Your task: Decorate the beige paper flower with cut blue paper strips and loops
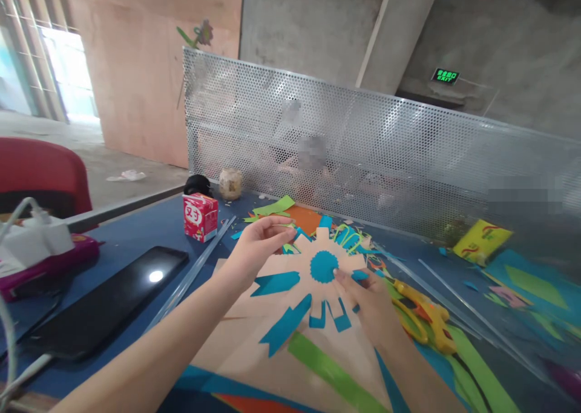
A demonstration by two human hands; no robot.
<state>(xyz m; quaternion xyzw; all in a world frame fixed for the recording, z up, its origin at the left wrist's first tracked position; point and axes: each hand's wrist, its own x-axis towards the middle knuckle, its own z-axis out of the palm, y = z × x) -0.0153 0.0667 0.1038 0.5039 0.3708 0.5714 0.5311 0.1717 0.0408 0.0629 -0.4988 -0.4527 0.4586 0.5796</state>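
A beige paper flower (296, 264) with petal-like tabs and a blue scalloped circle (324, 267) at its centre is between my hands. My right hand (370, 301) grips its right side, thumb on the circle's edge, other fingers mostly hidden. At its upper left, my left hand (263, 237) has thumb and fingers drawn together at a blue-backed tab. Some tabs show blue paper. Two blue notched strips (284, 328) lie beneath it, on a large beige sheet (245, 340). A green strip (333, 370) rests in front.
Left are a black phone (113, 301), a pink-red box (200, 217) and a white charger (43, 240). A yellow glue gun (429, 316) lies right, beside clear sticks (458, 304). Paper scraps (313, 219) litter the back, before a perforated metal screen (363, 140). A yellow packet (483, 241) sits far right.
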